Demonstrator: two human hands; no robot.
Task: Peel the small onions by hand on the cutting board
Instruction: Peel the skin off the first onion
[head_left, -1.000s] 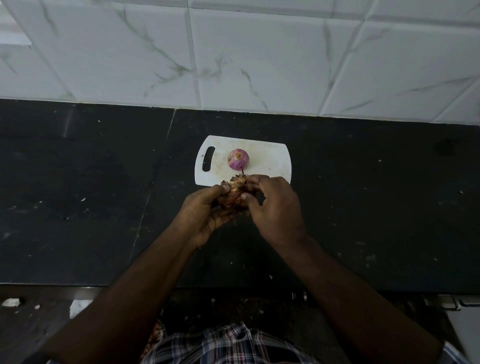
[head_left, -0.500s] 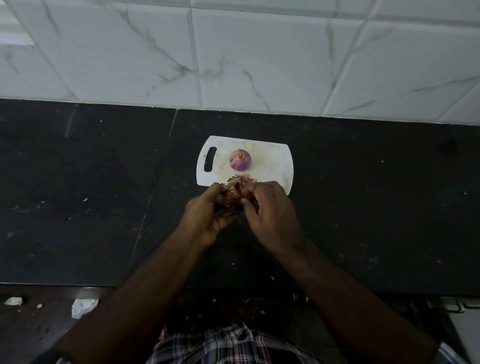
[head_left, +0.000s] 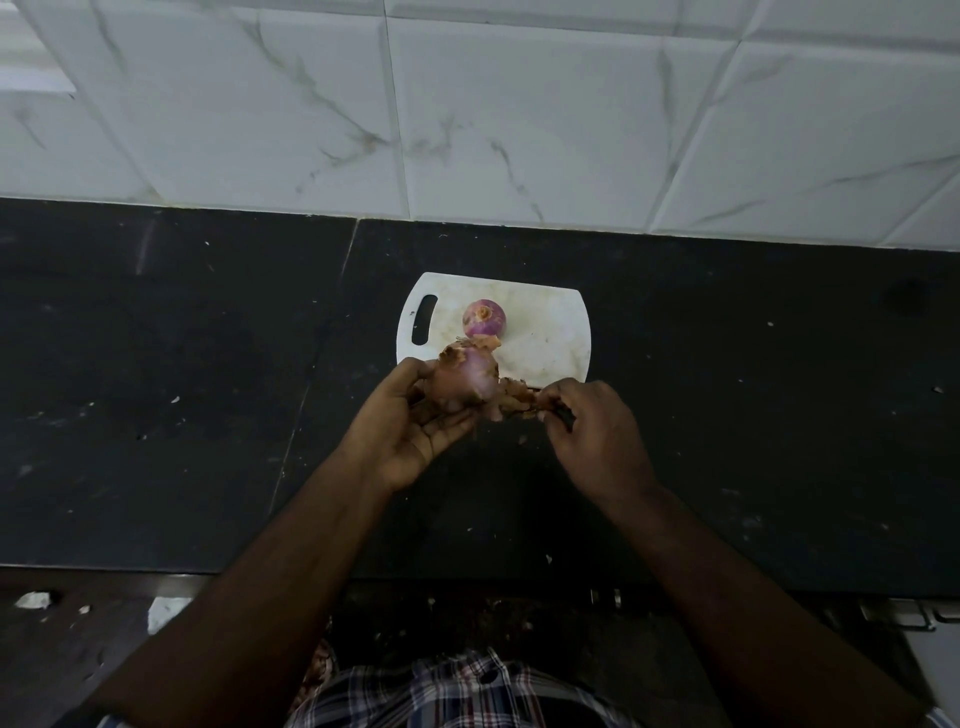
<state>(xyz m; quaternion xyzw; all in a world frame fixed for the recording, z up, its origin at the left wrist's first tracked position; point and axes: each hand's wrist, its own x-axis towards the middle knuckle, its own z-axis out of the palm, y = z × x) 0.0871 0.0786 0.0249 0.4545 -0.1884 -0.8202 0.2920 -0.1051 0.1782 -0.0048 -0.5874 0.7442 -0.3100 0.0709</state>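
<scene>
A small white cutting board (head_left: 550, 332) with a handle slot lies on the black counter. On it sits a peeled purple onion (head_left: 483, 318). My left hand (head_left: 410, 426) grips a second, half-peeled onion (head_left: 467, 379) above the board's near edge, pale pink flesh showing. My right hand (head_left: 597, 431) pinches a strip of brown papery skin (head_left: 519, 397) that still hangs from that onion, stretched out to the right.
The black stone counter (head_left: 208, 389) is speckled with small skin scraps. A white marble-tiled wall (head_left: 519, 119) rises behind it. Below the counter's front edge, peel scraps lie on a dark surface (head_left: 467, 618).
My right hand has pulled away to the right, drawing a strip of skin off the onion. More pink flesh is bare now. The onion on the board has not moved.
</scene>
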